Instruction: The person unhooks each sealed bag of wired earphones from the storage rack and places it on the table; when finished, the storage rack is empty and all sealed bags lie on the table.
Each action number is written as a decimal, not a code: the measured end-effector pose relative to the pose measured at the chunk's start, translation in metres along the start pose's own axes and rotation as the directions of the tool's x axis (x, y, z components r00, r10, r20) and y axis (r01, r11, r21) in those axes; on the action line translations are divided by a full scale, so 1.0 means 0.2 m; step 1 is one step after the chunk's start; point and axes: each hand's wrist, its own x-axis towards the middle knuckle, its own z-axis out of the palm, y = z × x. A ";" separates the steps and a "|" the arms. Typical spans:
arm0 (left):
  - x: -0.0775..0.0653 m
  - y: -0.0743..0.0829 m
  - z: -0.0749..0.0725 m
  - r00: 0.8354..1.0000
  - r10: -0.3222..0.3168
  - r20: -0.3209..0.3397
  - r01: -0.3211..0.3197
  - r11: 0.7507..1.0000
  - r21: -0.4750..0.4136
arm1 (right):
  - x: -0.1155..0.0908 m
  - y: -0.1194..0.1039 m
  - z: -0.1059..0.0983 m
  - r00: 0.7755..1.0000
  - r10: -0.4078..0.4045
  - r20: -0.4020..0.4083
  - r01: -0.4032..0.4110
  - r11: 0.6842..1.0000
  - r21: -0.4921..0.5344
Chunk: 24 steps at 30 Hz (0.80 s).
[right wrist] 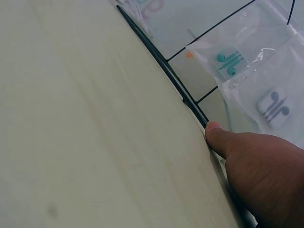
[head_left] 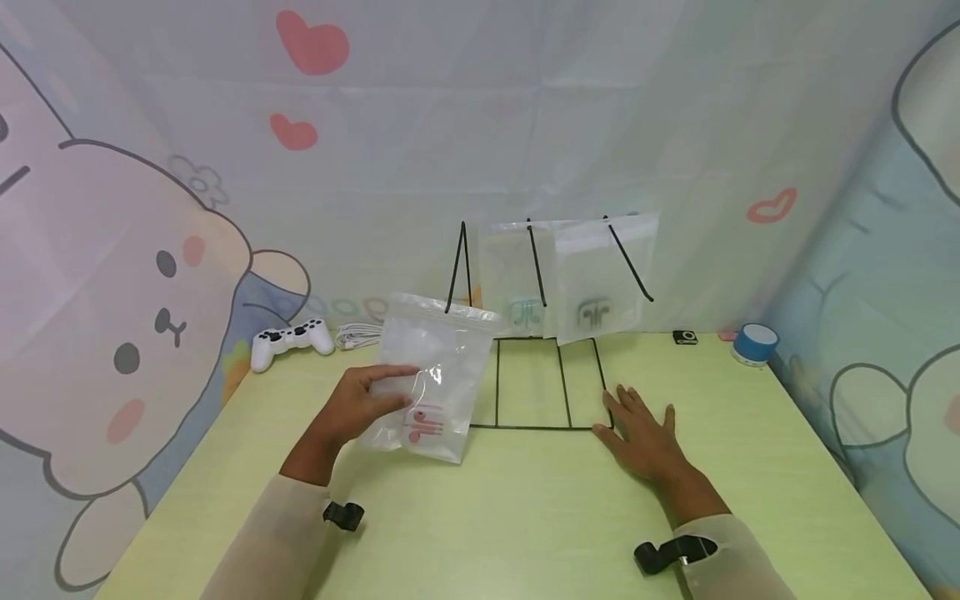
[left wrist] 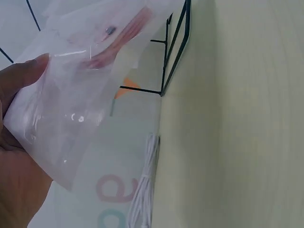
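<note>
A printed cloth backdrop (head_left: 600, 108) stood behind the pale yellow-green table (head_left: 525, 517), where a white game controller (head_left: 292, 337) and a bundled white cable (head_left: 358, 335) lay at the back left. The clear zip bag (head_left: 442, 350) with red earphones (head_left: 425, 425) was in front of the left prong (head_left: 454, 267) of the black wire rack (head_left: 532, 428), its zip edge up and its long axis near upright, the top leaning to your right and the earphones low down. The prong's tip met the zip edge, though you could not tell whether it passed through. Your left hand (head_left: 367, 404) gripped the bag by its left side, thumb pressed on the plastic. Well apart from it, your right hand (head_left: 641, 437) lay with fingers spread at the base's front right corner, thumb touching the wire. A bag with teal earphones (head_left: 517, 275) and one with dark earphones (head_left: 596, 279) hung from the other prongs
</note>
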 end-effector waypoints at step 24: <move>0.01 -0.29 -0.12 0.931 -0.356 0.078 0.363 0.892 -0.268 | -0.01 -0.02 -0.01 1.000 0.007 0.002 -0.007 1.000 -0.018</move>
